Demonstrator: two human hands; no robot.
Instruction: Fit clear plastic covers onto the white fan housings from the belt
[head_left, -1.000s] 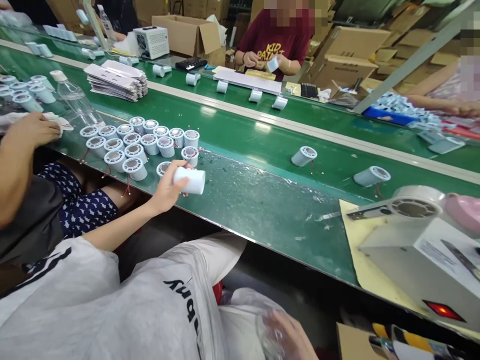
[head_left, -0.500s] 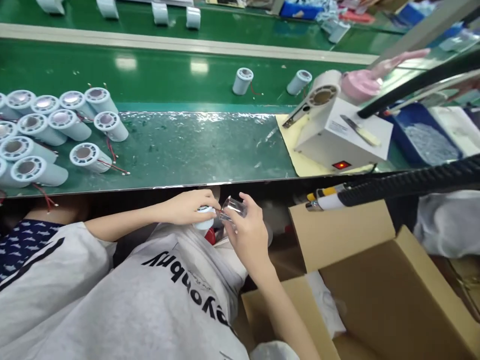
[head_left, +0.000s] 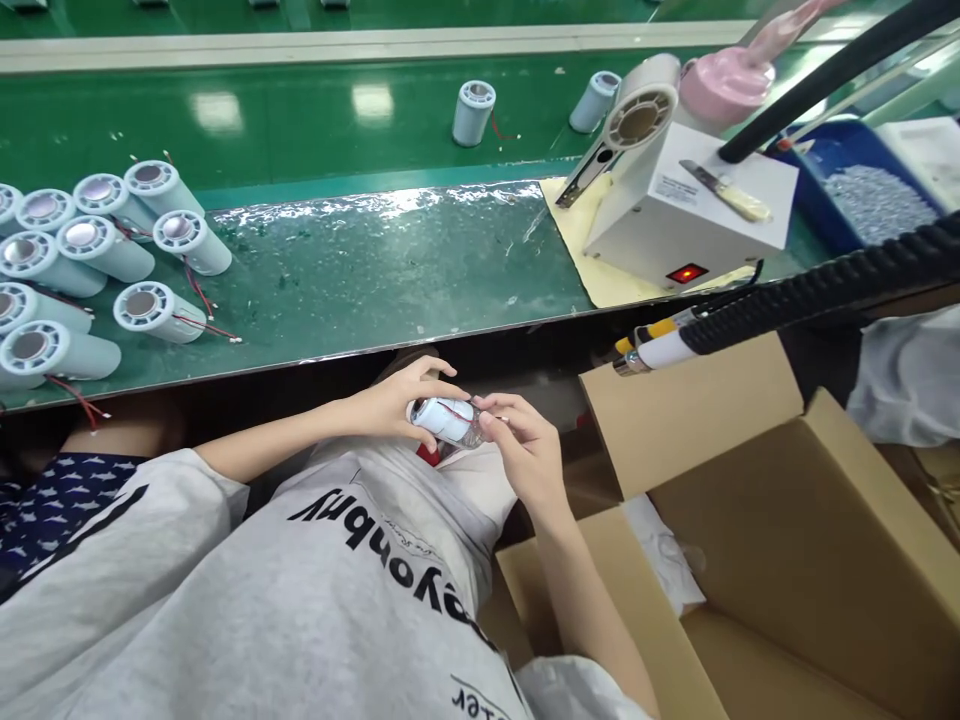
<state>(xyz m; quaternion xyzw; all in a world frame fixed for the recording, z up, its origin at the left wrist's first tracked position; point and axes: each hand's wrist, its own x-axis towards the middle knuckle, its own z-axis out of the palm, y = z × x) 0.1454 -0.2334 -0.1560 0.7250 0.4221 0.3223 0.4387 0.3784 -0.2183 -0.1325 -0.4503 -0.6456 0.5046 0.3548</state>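
Observation:
Over my lap, my left hand (head_left: pixel 405 402) is wrapped round a pale blue cylinder (head_left: pixel 444 416) with a thin red and black wire along its side. The cylinder lies nearly level, one round end toward my left palm. At its other end is a clear plastic cover (head_left: pixel 472 432), which appears to be partly around it. My right hand (head_left: pixel 525 440) pinches the cover's far end, near the wire's tip. How far the cylinder sits inside the cover is hard to tell.
Several similar cylinders (head_left: pixel 105 248) with red wires stand on the green bench (head_left: pixel 360 270). At right are a white machine (head_left: pixel 682 220) with a lit red switch, a blue bin (head_left: pixel 817 200), a black hose (head_left: pixel 825 290) and an open cardboard box (head_left: pixel 795 540).
The clear cover and the cylinder, apart before, are now together end to end. My left hand has turned the cylinder onto its side, and my right fingers have shifted to the cover's far end.

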